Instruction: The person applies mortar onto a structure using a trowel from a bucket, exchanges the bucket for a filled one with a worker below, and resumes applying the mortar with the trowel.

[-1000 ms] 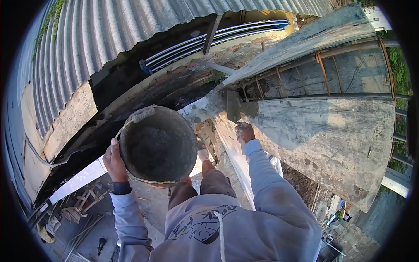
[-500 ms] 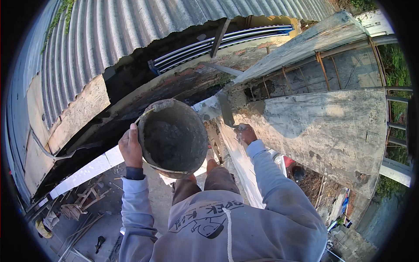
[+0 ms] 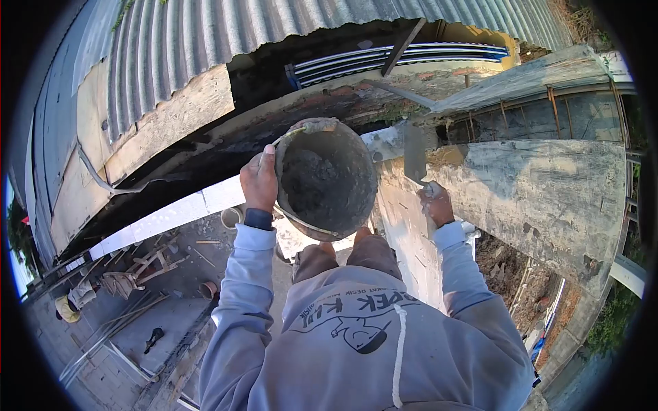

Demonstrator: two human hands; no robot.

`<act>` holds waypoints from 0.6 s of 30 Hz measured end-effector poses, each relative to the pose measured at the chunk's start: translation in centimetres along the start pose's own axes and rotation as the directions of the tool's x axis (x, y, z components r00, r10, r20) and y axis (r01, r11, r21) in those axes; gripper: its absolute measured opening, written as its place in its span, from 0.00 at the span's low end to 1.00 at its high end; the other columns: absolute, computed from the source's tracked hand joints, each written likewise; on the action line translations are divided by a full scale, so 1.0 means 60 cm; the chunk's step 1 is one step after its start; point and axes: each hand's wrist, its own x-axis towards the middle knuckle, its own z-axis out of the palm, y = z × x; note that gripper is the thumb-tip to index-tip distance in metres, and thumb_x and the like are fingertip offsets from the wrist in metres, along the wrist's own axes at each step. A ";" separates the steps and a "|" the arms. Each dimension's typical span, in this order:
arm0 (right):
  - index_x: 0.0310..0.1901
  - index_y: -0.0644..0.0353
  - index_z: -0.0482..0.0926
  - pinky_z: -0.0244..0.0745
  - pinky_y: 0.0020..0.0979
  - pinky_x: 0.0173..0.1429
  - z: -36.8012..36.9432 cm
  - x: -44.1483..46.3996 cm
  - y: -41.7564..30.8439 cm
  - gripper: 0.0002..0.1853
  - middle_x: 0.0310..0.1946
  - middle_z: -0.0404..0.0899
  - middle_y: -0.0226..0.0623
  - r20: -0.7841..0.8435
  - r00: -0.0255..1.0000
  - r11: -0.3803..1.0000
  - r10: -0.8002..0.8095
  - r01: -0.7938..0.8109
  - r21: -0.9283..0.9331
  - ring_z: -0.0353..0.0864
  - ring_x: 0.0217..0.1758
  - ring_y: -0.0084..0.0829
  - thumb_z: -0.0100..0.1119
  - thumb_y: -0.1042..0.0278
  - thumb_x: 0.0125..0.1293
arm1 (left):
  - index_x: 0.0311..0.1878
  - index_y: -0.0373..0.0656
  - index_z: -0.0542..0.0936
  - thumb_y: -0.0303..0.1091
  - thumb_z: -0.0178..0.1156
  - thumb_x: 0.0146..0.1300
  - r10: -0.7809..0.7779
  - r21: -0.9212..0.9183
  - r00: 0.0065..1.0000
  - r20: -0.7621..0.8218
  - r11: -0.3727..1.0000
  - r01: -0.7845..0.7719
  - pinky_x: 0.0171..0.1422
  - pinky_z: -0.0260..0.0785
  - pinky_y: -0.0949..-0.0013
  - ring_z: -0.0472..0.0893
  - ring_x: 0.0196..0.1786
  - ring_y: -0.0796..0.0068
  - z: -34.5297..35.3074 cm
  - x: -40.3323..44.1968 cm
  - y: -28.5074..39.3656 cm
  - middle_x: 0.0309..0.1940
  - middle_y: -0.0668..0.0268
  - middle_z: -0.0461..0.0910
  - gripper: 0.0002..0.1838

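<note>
Nearest, a grey hoodie w/ dark print is worn, and a white cord is hung down its front. Dark shorts are seen just past the hem. A dark band is worn at the L wrist, next to the pale cuff.

The bucket is held up in front of the body, a bit L of centre, by the L hand; its side is gripped nr the rim, thumb up. Grey mix is held inside, and the rim is crusted w/ dried stuff. The bucket is tilted, so its inside is shown to the cam.

To the R, a trowel is gripped by the handle in the R hand, fingers closed round it. The blade is pointed away from the body, well apart from the bucket, nr the L end of a big worn board. Whether the board is touched by the blade can't be told.

Behind that board, rusty rods are set btw it and a 2nd board. Farther fwd, striped bars are partly covered by a wavy roof sheet. Well below, at lower L, a wooden frame and a small black item (too small to ID) are left on the floor.
</note>
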 end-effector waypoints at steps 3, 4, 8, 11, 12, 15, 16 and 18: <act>0.38 0.63 0.75 0.75 0.42 0.36 -0.047 -0.077 -0.172 0.14 0.29 0.79 0.47 0.110 0.915 0.847 -0.388 0.401 -0.349 0.80 0.31 0.44 0.61 0.62 0.56 | 0.28 0.32 0.76 0.45 0.51 0.68 0.028 -0.027 0.999 0.018 0.999 -0.027 0.32 0.62 0.65 0.64 0.23 0.71 0.000 -0.009 -0.012 0.17 0.56 0.71 0.23; 0.39 0.62 0.76 0.75 0.42 0.37 -0.050 -0.087 -0.197 0.15 0.30 0.79 0.47 0.150 0.854 0.766 -0.498 0.515 -0.385 0.80 0.32 0.44 0.61 0.61 0.55 | 0.29 0.32 0.77 0.45 0.51 0.68 0.028 -0.047 0.999 0.033 0.999 -0.027 0.32 0.62 0.65 0.64 0.23 0.71 0.003 -0.013 -0.011 0.18 0.56 0.72 0.23; 0.43 0.62 0.76 0.74 0.39 0.37 0.013 -0.050 -0.302 0.14 0.33 0.78 0.44 0.490 0.742 0.155 -0.457 0.609 -0.778 0.78 0.37 0.40 0.52 0.64 0.58 | 0.32 0.34 0.80 0.45 0.48 0.68 0.087 0.058 0.992 0.095 0.994 -0.092 0.35 0.66 0.60 0.76 0.27 0.50 0.028 -0.032 0.019 0.24 0.48 0.78 0.22; 0.44 0.60 0.76 0.70 0.40 0.43 0.070 -0.019 -0.372 0.15 0.35 0.75 0.40 0.563 0.684 -0.237 -0.464 0.517 -0.823 0.73 0.42 0.38 0.51 0.61 0.60 | 0.37 0.37 0.81 0.45 0.48 0.67 0.111 0.101 0.986 0.125 0.987 -0.124 0.41 0.68 0.55 0.78 0.38 0.43 0.055 -0.037 0.031 0.31 0.45 0.79 0.21; 0.44 0.60 0.75 0.71 0.40 0.44 0.080 -0.015 -0.385 0.15 0.35 0.75 0.40 0.557 0.678 -0.229 -0.480 0.516 -0.825 0.72 0.42 0.38 0.51 0.61 0.60 | 0.37 0.37 0.81 0.45 0.49 0.67 0.119 0.082 0.983 0.137 0.988 -0.131 0.42 0.68 0.54 0.78 0.38 0.43 0.060 -0.031 0.030 0.31 0.45 0.79 0.20; 0.45 0.59 0.75 0.74 0.43 0.45 0.092 -0.004 -0.392 0.14 0.36 0.76 0.41 0.524 0.622 -0.201 -0.581 0.515 -0.833 0.75 0.42 0.40 0.51 0.62 0.60 | 0.36 0.36 0.81 0.44 0.49 0.66 0.108 0.106 0.985 0.134 0.987 -0.123 0.41 0.68 0.55 0.77 0.38 0.41 0.057 0.000 0.020 0.31 0.45 0.78 0.20; 0.45 0.59 0.74 0.75 0.42 0.43 0.095 0.002 -0.376 0.13 0.36 0.76 0.40 0.502 0.687 -0.098 -0.526 0.537 -0.838 0.77 0.40 0.39 0.51 0.63 0.60 | 0.36 0.35 0.80 0.44 0.50 0.66 0.092 0.043 0.988 0.126 0.994 -0.098 0.41 0.68 0.58 0.77 0.36 0.43 0.049 0.013 0.012 0.30 0.44 0.78 0.19; 0.45 0.58 0.73 0.77 0.40 0.41 0.104 0.017 -0.344 0.13 0.35 0.77 0.40 0.462 0.793 0.113 -0.396 0.542 -0.833 0.80 0.38 0.38 0.50 0.64 0.61 | 0.36 0.34 0.81 0.44 0.51 0.66 0.080 -0.050 0.986 0.148 0.996 -0.073 0.41 0.68 0.62 0.78 0.32 0.52 0.023 0.043 -0.018 0.28 0.48 0.79 0.20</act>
